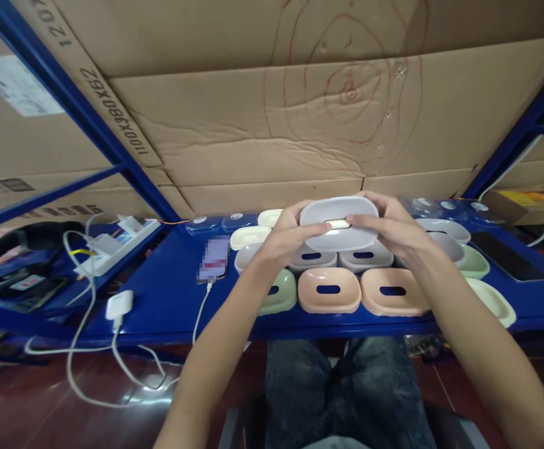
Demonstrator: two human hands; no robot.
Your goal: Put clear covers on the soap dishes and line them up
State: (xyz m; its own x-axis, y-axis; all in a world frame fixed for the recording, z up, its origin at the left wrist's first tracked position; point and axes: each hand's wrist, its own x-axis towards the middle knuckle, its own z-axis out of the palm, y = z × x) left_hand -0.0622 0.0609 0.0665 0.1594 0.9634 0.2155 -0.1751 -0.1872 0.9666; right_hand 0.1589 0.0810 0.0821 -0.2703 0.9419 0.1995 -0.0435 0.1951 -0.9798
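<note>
My left hand (pixel 287 236) and my right hand (pixel 390 223) grip a pale grey soap dish (pixel 316 212) by its two ends, raised over the shelf. Both thumbs press at its middle, where a cream-coloured piece (pixel 337 224) fills the slot. Below my hands, more grey dishes (pixel 363 259) stand with open oval slots. In front of those are two peach dishes (pixel 329 277) (pixel 393 277) and a green dish (pixel 286 293), partly behind my left forearm. Cream trays (pixel 248 237) lie beyond my left wrist.
A charging phone (pixel 213 259) and a white charger (pixel 119 305) lie left on the blue shelf (pixel 160 280), near a power strip (pixel 117 249) and headphones (pixel 29 243). A dark phone (pixel 506 257) lies right. Cardboard (pixel 216 131) stands behind; cables hang off the front edge.
</note>
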